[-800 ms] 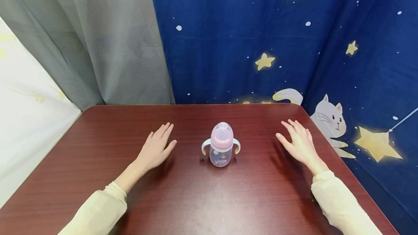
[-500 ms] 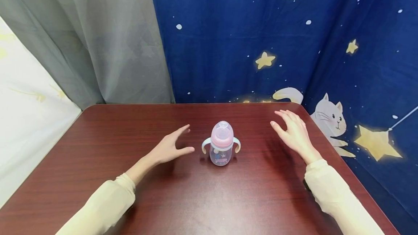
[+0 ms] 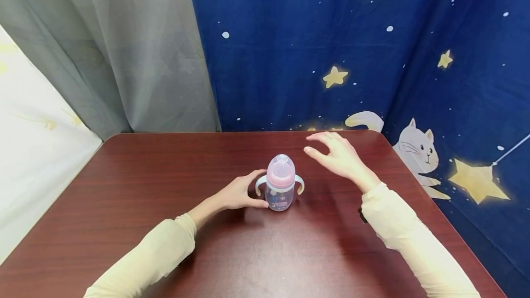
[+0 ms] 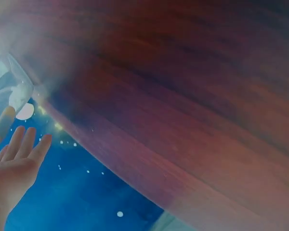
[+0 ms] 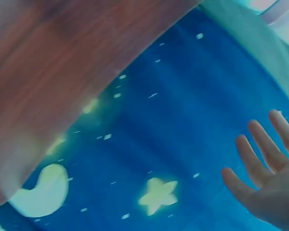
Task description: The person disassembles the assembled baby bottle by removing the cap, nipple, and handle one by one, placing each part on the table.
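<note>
Baby bottle stands upright mid tabletop. Left hand cups around its left side, thumb at the base, fingers curved near the handle; grip not yet closed. Right hand hovers just right of it, fingers spread, holding nothing.

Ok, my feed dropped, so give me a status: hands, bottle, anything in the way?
Left hand open, cupped at baby bottle, thumb touching its base. Right hand open, raised, clear of it. Bottle upright on table. Nothing between.
</note>
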`<state>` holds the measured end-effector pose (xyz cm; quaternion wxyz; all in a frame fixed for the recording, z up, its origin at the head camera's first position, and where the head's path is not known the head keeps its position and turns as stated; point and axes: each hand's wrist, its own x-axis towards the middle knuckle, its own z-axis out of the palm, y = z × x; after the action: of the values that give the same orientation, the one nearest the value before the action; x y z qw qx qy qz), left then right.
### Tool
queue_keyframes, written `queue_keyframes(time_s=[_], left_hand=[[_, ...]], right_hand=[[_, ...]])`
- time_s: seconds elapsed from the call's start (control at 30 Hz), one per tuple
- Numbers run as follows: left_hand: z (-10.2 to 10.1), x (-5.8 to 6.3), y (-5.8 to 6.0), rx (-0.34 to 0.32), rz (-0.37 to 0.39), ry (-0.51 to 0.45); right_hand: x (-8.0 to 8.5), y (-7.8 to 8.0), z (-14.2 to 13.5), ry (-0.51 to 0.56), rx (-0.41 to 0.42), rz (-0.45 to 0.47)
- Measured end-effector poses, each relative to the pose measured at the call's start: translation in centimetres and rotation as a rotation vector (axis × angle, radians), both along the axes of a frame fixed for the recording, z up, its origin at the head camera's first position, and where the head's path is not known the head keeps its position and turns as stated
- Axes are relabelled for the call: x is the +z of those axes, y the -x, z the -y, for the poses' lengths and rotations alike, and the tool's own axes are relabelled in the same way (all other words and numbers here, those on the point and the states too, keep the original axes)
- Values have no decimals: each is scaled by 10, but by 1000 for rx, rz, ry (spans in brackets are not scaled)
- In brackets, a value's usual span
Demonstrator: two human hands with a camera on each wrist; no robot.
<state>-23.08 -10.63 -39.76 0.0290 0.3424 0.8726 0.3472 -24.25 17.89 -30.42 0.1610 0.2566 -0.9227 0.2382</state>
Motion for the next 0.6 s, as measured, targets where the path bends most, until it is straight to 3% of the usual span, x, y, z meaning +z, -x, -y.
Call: queue_keyframes(time_s=[0.13,0.33,0.6], left_hand=[[-5,-4,2,-28,9,-28],[-10,-6,3,-41,27,-74],[-13,-9,7,-42,28,-64]], right_hand=[[8,-5,19,-53,48,55],[16,-11,43,-128,140,68],[15,-14,58,-247,131,111]])
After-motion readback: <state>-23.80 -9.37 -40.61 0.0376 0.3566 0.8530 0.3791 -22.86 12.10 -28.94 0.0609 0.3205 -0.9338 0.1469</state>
